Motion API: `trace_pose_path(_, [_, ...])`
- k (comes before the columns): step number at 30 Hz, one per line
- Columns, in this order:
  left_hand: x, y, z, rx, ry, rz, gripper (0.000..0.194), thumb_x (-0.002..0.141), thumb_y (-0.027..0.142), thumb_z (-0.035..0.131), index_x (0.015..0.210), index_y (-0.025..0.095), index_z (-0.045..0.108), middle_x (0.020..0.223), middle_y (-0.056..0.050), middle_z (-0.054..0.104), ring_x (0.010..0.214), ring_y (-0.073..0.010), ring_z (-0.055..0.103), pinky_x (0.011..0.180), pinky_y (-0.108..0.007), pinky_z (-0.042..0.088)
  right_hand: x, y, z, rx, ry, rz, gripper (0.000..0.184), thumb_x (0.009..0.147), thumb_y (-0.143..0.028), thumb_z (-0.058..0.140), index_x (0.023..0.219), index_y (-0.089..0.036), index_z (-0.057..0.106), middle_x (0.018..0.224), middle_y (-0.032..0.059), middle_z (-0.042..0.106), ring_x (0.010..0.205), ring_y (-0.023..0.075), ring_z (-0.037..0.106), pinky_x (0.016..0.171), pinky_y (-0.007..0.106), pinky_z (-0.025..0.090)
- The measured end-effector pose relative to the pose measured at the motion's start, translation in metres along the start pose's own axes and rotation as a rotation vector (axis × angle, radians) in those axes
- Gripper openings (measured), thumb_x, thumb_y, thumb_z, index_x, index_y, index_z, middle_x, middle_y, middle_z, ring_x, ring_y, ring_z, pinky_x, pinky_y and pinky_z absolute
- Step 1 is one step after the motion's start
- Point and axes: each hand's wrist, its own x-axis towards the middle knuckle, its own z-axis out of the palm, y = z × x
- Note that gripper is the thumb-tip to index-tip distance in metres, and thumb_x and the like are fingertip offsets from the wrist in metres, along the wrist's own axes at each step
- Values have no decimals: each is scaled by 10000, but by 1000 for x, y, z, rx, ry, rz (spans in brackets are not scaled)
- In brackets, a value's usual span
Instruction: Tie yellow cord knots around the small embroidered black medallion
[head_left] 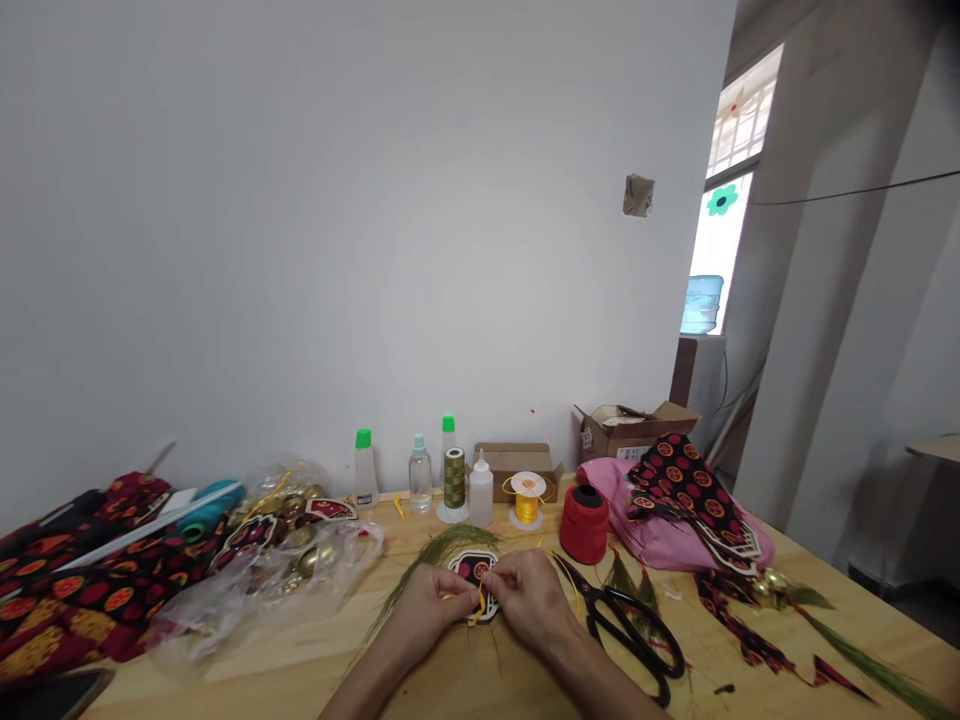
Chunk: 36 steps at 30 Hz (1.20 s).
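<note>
My left hand (427,608) pinches a bit of yellow cord (477,607) between thumb and forefinger. Close beside it, the closed fingers of my right hand (531,597) pinch the same cord from the other side. Just behind and under my fingertips is a white-edged shaped piece with dark patterned cloth (472,563), partly covered by the hands. A bundle of green threads (442,543) curves around behind the piece and down past my left forearm. Black-handled scissors (634,625) lie to the right of my right wrist.
Behind the hands stand a green thread spool (454,480), a white squeeze bottle (481,492), a yellow cord spool (528,505) and a red thread cone (584,525). Plastic bags with gold bells (307,560) lie left. Patterned cloth (667,475) rests on a pink bag (622,520) at right.
</note>
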Motion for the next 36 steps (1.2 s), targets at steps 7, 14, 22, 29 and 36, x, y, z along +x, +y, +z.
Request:
trace_pose_path(7, [1, -1, 2, -93, 24, -51, 254, 561, 351, 600, 586, 111, 679, 547, -19, 648, 516, -137, 505, 539, -204, 353, 4, 5, -6, 62, 43, 64, 330, 697, -346, 438, 512, -137, 614, 416, -43, 356, 420, 71, 273, 397, 192, 154])
trace_pose_path(14, [3, -6, 1, -97, -2, -17, 260, 581, 342, 586, 608, 102, 679, 550, -19, 642, 519, -132, 501, 534, -202, 346, 2, 1, -9, 118, 86, 6, 451, 746, -406, 380, 432, -127, 544, 425, -52, 249, 415, 61, 225, 387, 190, 141])
trace_pose_path(22, [4, -11, 2, -57, -22, 30, 270, 609, 342, 558, 630, 100, 677, 592, -33, 653, 563, -154, 521, 568, -216, 360, 3, 10, -8, -71, 160, -44, 416, 743, -402, 412, 437, -141, 521, 412, -50, 323, 411, 70, 300, 413, 199, 183])
trace_pose_path(29, [5, -10, 3, -11, -20, 52, 282, 604, 354, 553, 635, 102, 676, 605, -46, 663, 589, -173, 539, 571, -231, 378, -1, 7, -6, -284, 282, -153, 384, 784, -336, 386, 474, -154, 521, 450, -14, 457, 438, 82, 383, 442, 215, 199])
trace_pose_path(36, [-1, 0, 0, 55, -29, 81, 307, 612, 369, 526, 640, 98, 666, 601, -31, 666, 598, -169, 558, 578, -218, 397, -3, 8, 0, -352, 265, -207, 318, 776, -298, 387, 534, -154, 534, 521, 10, 524, 491, 91, 433, 461, 218, 191])
